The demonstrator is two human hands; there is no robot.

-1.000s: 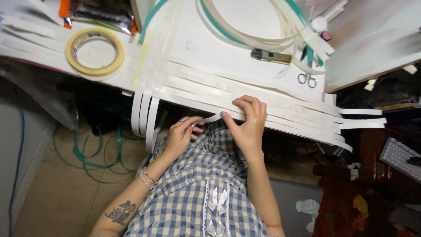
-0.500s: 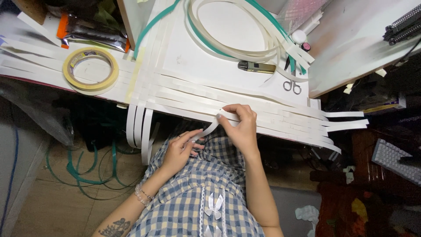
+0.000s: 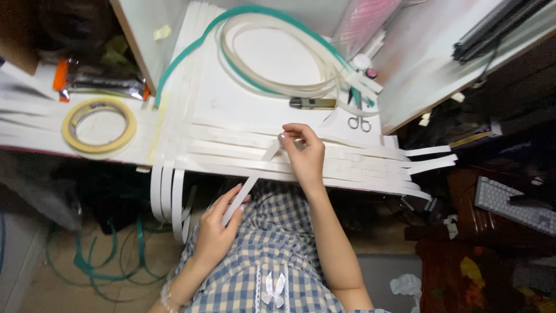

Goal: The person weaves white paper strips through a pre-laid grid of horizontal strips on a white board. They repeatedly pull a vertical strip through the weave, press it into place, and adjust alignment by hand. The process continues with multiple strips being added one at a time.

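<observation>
- The left hand pinched the lower end of a loose white paper strip below the worktop's front edge.
- The right hand's fingers gripped its upper end over the woven strips.

A flat white strip is held slantwise across the table's near edge, its upper end raised over parallel white strips laid along that edge, its lower end overhanging.
</observation>
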